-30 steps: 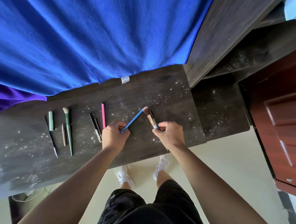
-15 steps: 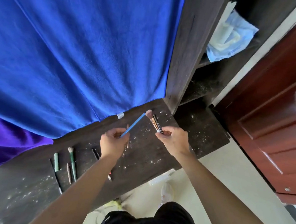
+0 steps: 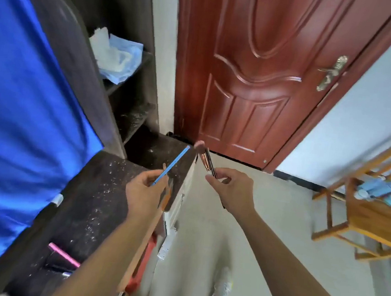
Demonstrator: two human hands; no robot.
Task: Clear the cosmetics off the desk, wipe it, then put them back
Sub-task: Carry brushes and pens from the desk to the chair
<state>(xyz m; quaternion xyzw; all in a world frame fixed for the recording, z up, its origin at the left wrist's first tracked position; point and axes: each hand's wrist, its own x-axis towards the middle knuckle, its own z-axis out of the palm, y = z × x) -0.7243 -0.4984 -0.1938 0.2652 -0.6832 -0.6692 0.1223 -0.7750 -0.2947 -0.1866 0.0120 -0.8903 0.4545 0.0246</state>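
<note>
At lower left a pink pen (image 3: 63,254) lies on the desk (image 3: 94,200), behind the left forearm. At frame centre the left hand (image 3: 143,190) pinches a blue pencil (image 3: 171,166) and the right hand (image 3: 230,189) grips brushes (image 3: 208,162), both pointing up-frame. The right hand is already past the desk edge, over the floor, nearer the stool (image 3: 369,212) at right, a likely drop-off.

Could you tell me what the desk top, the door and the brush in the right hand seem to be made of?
The desk top looks like dark matte wood or laminate, dusted with pale specks. The door looks like glossy reddish-brown varnished wood with carved panels, though possibly a moulded skin. The brush in the right hand shows a shiny copper-coloured, probably metal, collar and soft pinkish bristles.
</note>
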